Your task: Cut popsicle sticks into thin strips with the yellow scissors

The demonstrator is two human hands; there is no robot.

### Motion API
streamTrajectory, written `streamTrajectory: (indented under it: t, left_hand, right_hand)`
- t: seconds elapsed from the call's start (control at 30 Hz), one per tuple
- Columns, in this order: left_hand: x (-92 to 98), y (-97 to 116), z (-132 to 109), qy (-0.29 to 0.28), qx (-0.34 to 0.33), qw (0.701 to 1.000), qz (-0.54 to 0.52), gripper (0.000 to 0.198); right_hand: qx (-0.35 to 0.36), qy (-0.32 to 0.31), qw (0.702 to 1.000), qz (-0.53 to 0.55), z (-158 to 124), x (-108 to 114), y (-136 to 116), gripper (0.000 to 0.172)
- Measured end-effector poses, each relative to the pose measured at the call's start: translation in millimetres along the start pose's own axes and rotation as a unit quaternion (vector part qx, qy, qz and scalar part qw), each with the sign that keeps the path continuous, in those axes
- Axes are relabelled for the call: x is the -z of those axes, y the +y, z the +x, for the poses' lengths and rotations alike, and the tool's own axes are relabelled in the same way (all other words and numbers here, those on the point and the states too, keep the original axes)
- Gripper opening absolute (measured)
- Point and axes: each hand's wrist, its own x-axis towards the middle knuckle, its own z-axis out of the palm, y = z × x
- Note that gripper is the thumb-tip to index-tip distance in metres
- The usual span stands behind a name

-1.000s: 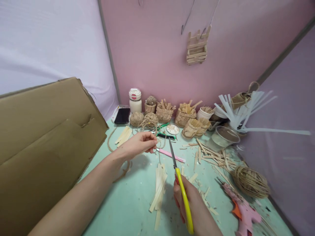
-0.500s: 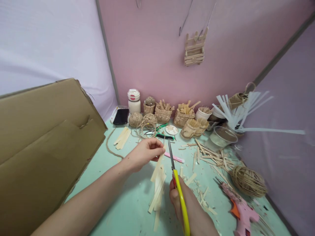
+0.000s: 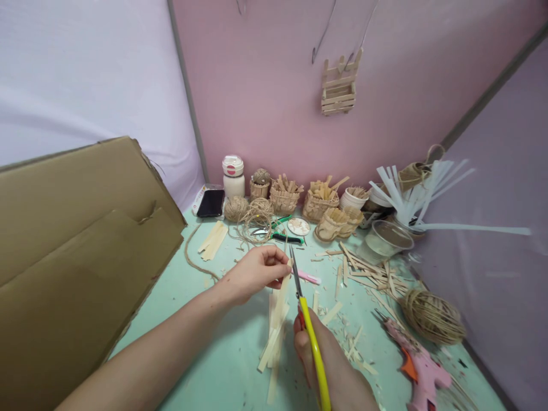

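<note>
My left hand (image 3: pixel 268 267) pinches a thin pale wooden strip (image 3: pixel 283 291) near its upper end, the rest hanging downward. My right hand (image 3: pixel 314 342) is wrapped round the yellow handles of a pair of scissors (image 3: pixel 314 342). The blades point up and away, right beside the strip's upper end; whether they touch it I cannot tell. Below the hands lies a loose pile of similar pale strips (image 3: pixel 274 348) on the green table (image 3: pixel 201 365). Just beyond the blades, a pink cutter-like tool (image 3: pixel 309 277) rests on the table, partly hidden.
Cardboard (image 3: pixel 85 245) stands at left. A pink glue gun (image 3: pixel 422 365), a twine ball (image 3: pixel 433 315) and scattered wooden sticks (image 3: pixel 372 273) lie at right. Along the back are green-handled pliers (image 3: pixel 287 238), small baskets (image 3: pixel 320 201), a phone (image 3: pixel 211 204) and a white jar (image 3: pixel 233 178).
My left hand has moved slightly right and down with the strip, bringing its top close to the blades. The scissors have shifted slightly left, and their blades look closer together.
</note>
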Motion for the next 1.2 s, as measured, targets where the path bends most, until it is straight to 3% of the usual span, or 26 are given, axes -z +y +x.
streamTrajectory:
  t: [0.2, 1.2]
  left_hand:
    - [-2.5, -2.7, 0.0, -0.004, 0.002, 1.0, -0.003, 0.011]
    - [-3.6, -4.2, 1.2, -0.003, 0.013, 1.0, -0.02, 0.013]
  right_hand:
    - [-0.009, -0.02, 1.0, -0.002, 1.2, -1.0, -4.4, 0.069]
    - [-0.008, 0.0, 1.0, -0.017, -0.7, -2.1, -6.2, 0.066]
